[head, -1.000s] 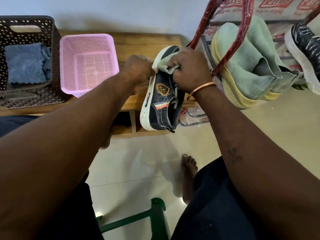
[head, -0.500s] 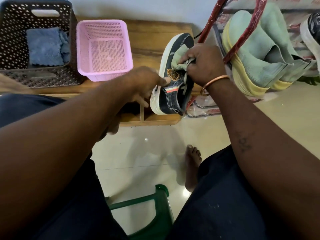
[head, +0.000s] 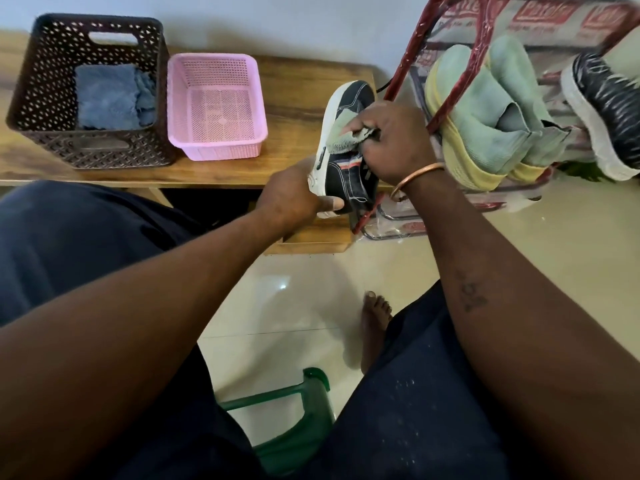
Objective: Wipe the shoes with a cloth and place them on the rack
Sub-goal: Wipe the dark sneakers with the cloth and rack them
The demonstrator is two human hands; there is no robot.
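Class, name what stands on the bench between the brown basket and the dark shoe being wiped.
The empty pink basket, shown in the head view.

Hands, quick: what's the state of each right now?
Left hand: closed, gripping the dark shoe at its lower end.
Right hand: closed, holding the green cloth against that shoe.

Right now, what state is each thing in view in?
dark shoe: held up, toe pointing away
green cloth: bunched against the shoe's upper
left hand: grips the shoe's heel end
right hand: grips the green cloth
blue cloth: lying in the brown basket
pink basket: upright on the bench
green shoes: on the rack, beside a black shoe
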